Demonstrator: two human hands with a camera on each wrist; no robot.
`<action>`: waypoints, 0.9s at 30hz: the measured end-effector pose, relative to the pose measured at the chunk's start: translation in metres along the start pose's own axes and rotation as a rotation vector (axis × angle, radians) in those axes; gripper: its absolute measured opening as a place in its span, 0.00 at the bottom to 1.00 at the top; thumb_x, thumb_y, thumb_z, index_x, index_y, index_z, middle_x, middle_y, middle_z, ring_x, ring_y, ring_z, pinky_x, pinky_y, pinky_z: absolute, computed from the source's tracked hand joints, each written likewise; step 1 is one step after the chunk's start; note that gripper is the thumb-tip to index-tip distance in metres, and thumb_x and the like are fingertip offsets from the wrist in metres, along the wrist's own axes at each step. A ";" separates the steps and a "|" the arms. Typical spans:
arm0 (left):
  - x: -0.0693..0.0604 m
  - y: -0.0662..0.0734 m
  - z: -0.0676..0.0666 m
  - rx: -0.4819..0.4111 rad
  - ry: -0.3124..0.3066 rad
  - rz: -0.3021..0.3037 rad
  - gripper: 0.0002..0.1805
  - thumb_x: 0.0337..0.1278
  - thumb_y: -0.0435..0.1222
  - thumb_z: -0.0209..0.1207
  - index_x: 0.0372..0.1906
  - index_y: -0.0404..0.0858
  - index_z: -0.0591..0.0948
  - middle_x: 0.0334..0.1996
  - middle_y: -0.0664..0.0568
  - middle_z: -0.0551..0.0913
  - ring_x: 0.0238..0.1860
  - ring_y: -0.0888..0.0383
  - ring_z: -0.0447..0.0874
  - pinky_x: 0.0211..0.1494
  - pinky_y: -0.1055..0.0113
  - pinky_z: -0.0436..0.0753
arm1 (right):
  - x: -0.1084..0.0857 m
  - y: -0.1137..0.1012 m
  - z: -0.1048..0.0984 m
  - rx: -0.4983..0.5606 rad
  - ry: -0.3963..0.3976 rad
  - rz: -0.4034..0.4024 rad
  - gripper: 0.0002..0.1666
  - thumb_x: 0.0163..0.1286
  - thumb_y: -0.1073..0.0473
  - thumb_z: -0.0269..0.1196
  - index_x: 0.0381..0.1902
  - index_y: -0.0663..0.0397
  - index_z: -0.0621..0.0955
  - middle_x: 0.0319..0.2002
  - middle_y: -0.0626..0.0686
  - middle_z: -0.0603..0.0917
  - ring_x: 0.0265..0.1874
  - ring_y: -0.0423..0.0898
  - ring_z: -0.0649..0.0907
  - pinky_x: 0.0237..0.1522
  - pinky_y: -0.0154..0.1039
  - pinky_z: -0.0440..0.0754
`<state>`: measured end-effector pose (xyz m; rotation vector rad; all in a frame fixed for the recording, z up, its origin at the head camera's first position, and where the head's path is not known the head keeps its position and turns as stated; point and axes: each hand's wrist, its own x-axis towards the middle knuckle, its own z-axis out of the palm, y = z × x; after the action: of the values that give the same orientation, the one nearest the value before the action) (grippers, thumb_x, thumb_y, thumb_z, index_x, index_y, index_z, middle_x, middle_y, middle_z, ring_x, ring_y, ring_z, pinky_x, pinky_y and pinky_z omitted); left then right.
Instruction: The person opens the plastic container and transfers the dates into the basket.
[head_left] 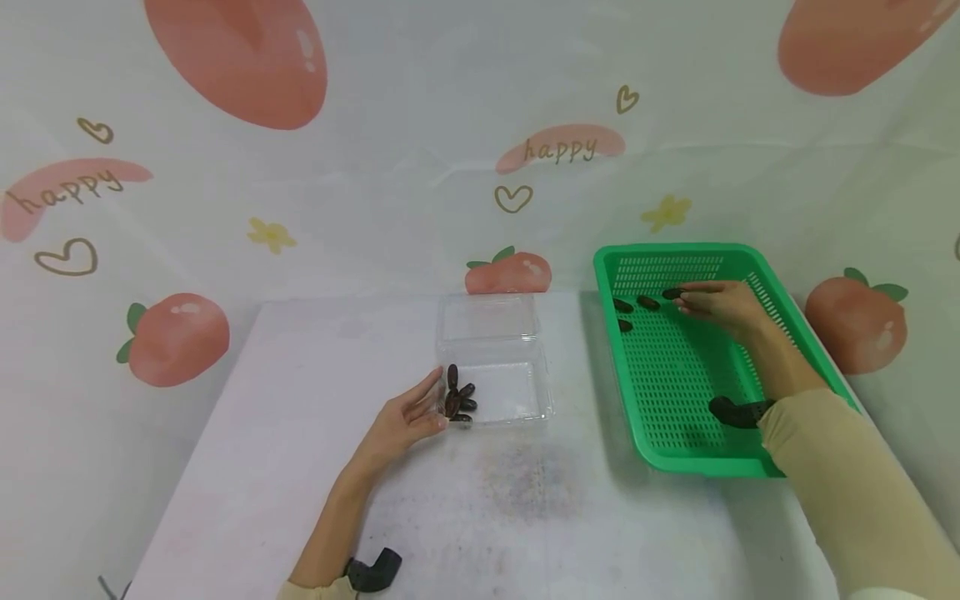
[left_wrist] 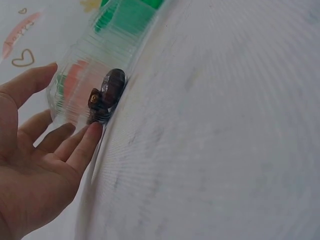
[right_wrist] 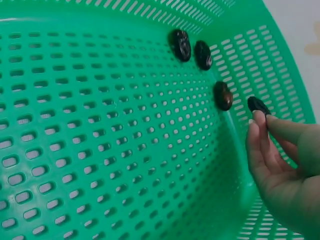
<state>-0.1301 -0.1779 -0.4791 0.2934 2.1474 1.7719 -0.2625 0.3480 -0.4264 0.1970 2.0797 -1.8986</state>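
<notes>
My right hand (head_left: 722,307) is inside the green basket (head_left: 617,392), pinching a dark brown date (right_wrist: 257,105) between thumb and fingertips. The date sits slightly above the basket floor near its far wall. Three more dates lie in the basket, one of them a wrinkled date (right_wrist: 223,96) by the wall. On the table stands a clear plastic clamshell box (head_left: 517,414) with its lid (head_left: 489,317) laid open at the back. Several dates (head_left: 453,403) are gathered at the left end of the box. My left hand (head_left: 401,423) touches that end, its fingers spread and loosely bent.
A white table (head_left: 315,367) carries both the box and the basket, with the basket on the right. Behind it hangs a pale cloth (head_left: 390,167) printed with fruit, hearts and lettering. Dark wrist cameras (head_left: 373,572) are on both forearms.
</notes>
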 end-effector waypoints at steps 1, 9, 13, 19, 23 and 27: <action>0.000 -0.001 0.000 0.003 -0.003 0.004 0.43 0.61 0.34 0.66 0.78 0.46 0.59 0.77 0.53 0.56 0.74 0.48 0.59 0.67 0.61 0.73 | 0.000 0.002 -0.001 0.012 0.004 0.013 0.36 0.76 0.67 0.54 0.73 0.77 0.53 0.37 0.39 0.85 0.40 0.32 0.86 0.54 0.32 0.82; 0.001 -0.002 -0.001 0.016 -0.016 0.026 0.43 0.62 0.35 0.66 0.78 0.46 0.58 0.77 0.52 0.57 0.74 0.47 0.60 0.67 0.62 0.73 | 0.006 0.014 -0.005 -0.013 0.021 0.048 0.34 0.77 0.68 0.51 0.73 0.77 0.53 0.34 0.38 0.85 0.40 0.32 0.86 0.55 0.33 0.81; 0.000 0.000 -0.001 0.009 -0.019 0.017 0.43 0.62 0.37 0.66 0.79 0.46 0.58 0.77 0.53 0.56 0.74 0.45 0.59 0.67 0.60 0.72 | 0.009 0.018 -0.004 -0.055 0.028 0.040 0.32 0.78 0.68 0.51 0.73 0.77 0.55 0.33 0.37 0.85 0.39 0.31 0.86 0.52 0.32 0.82; 0.000 0.000 -0.001 -0.002 -0.015 0.009 0.43 0.62 0.35 0.66 0.78 0.46 0.58 0.77 0.53 0.56 0.74 0.45 0.59 0.67 0.60 0.73 | 0.009 0.020 -0.004 -0.092 0.028 0.031 0.31 0.78 0.66 0.51 0.72 0.77 0.58 0.32 0.39 0.87 0.36 0.33 0.87 0.48 0.33 0.85; 0.000 0.001 0.000 -0.010 -0.009 0.005 0.44 0.61 0.35 0.66 0.78 0.45 0.58 0.77 0.51 0.56 0.74 0.47 0.59 0.66 0.62 0.74 | 0.008 0.020 -0.002 -0.118 0.032 0.028 0.31 0.79 0.66 0.51 0.72 0.77 0.58 0.31 0.38 0.87 0.35 0.32 0.86 0.48 0.33 0.85; -0.001 0.002 0.000 -0.013 -0.010 0.004 0.44 0.62 0.35 0.66 0.79 0.46 0.58 0.77 0.51 0.56 0.74 0.48 0.58 0.65 0.64 0.75 | 0.008 0.019 0.000 -0.134 0.062 0.030 0.30 0.79 0.65 0.50 0.72 0.75 0.58 0.30 0.38 0.86 0.33 0.31 0.86 0.46 0.32 0.85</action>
<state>-0.1295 -0.1776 -0.4767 0.3033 2.1289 1.7821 -0.2641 0.3494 -0.4469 0.2577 2.2224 -1.7493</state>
